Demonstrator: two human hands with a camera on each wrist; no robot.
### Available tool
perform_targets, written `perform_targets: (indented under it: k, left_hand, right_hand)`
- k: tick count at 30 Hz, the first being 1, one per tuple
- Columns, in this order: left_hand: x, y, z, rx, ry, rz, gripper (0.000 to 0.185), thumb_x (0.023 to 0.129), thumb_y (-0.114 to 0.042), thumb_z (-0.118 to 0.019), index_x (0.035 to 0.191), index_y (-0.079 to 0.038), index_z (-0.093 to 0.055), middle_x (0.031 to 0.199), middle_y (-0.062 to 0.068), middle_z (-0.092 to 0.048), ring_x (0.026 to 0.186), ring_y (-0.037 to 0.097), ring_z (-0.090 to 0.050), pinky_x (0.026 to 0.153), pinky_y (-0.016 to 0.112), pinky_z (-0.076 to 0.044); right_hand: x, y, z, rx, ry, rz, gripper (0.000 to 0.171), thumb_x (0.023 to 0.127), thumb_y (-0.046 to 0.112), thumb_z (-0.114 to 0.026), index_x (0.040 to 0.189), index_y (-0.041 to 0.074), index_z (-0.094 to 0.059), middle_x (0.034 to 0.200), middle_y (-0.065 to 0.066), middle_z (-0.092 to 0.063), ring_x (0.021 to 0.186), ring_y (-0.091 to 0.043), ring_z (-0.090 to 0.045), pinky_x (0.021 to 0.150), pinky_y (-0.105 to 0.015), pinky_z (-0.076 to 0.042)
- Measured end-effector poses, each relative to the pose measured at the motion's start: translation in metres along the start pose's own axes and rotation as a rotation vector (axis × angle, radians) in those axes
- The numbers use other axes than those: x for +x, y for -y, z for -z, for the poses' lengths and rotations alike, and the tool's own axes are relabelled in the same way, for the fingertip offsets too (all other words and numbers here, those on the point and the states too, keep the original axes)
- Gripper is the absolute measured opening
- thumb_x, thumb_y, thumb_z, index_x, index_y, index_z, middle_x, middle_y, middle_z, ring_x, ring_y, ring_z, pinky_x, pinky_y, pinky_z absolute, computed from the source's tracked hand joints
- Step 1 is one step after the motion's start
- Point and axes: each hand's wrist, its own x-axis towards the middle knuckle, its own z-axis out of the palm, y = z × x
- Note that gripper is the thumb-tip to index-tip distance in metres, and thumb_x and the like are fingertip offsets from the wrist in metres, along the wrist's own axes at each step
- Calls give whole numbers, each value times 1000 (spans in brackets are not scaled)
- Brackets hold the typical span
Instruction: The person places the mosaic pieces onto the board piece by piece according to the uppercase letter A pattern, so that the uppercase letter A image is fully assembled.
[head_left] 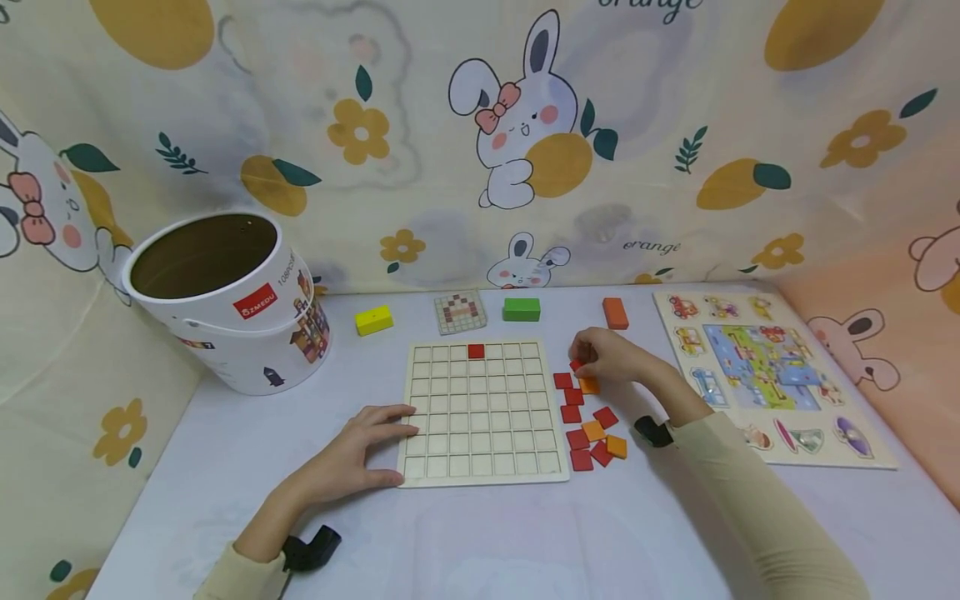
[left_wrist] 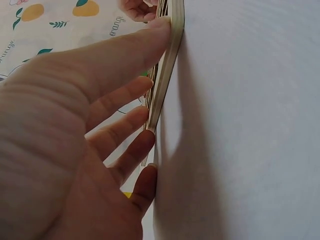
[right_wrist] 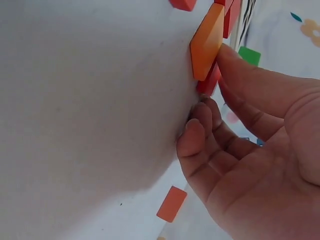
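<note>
A square wooden grid board [head_left: 483, 417] lies on the table, with one red tile [head_left: 476, 352] in its top row. My left hand [head_left: 352, 454] rests at the board's left edge, fingers spread along the side; in the left wrist view the thumb [left_wrist: 125, 52] lies against the board's edge [left_wrist: 172, 55]. To the right of the board, my right hand [head_left: 611, 354] pinches a red square tile [right_wrist: 209, 84] between thumb and fingers, low over the table. An orange tile [right_wrist: 207, 42] sits right beside those fingertips. Several red and orange tiles [head_left: 577, 438] lie loose below the hand.
Behind the board are a yellow block [head_left: 373, 320], a small pattern card [head_left: 461, 312], a green block [head_left: 521, 310] and an orange block [head_left: 616, 313]. A white bucket [head_left: 225, 333] stands at left. A picture puzzle board [head_left: 765, 375] lies at right, near my right forearm.
</note>
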Motion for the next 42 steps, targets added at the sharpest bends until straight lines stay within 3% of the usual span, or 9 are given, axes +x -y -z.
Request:
perform_targets:
  k: [11,19,25,32,38,42]
  left_hand:
    - [0,-2,1,0,-5,1,59,78,-31,-85,132,-20,-65,153,0,-43,140,30,-35,110,62,-30]
    - [0,0,0,-1,-2,-5,58,78,-33,-85,131,-20,-65,152,0,-43,139,30,-35,110,63,-30]
    - [0,1,0,-8,5,-12,55,80,-34,-84,130,-22,-66,153,1,-42,139,30,-34,110,63,-30]
    - [-2,0,1,-16,2,-5,50,80,-34,-83,127,-24,-68,153,1,-42,140,31,-33,110,65,-29]
    - [-2,1,1,-31,7,-12,43,80,-33,-83,121,-26,-71,153,1,-42,140,32,-33,110,65,-27]
    - [-1,2,1,-27,10,-19,41,80,-33,-83,119,-27,-72,153,1,-42,140,32,-33,109,66,-28]
  right_hand:
    - [-5,5,-2,10,-27,-35,15,87,2,-75,98,2,-65,89,-9,-58,87,-25,-53,75,-32,-49]
    - [3,9,5,48,-31,23,12,87,-1,-73,95,1,-64,83,-8,-56,81,-24,-52,68,-30,-47]
    - [24,42,-1,177,-28,142,10,88,-7,-66,98,-2,-65,85,-10,-56,68,-21,-54,60,-29,-50]
    - [62,92,-34,312,49,225,14,90,-11,-62,103,-6,-66,84,-13,-58,68,-29,-61,65,-41,-57]
    - [84,116,-60,255,73,266,13,88,-9,-67,98,-1,-68,83,-9,-60,73,-18,-55,67,-28,-50]
    - [87,125,-67,181,63,270,11,88,-7,-69,95,0,-68,85,-7,-62,78,-17,-54,71,-27,-48]
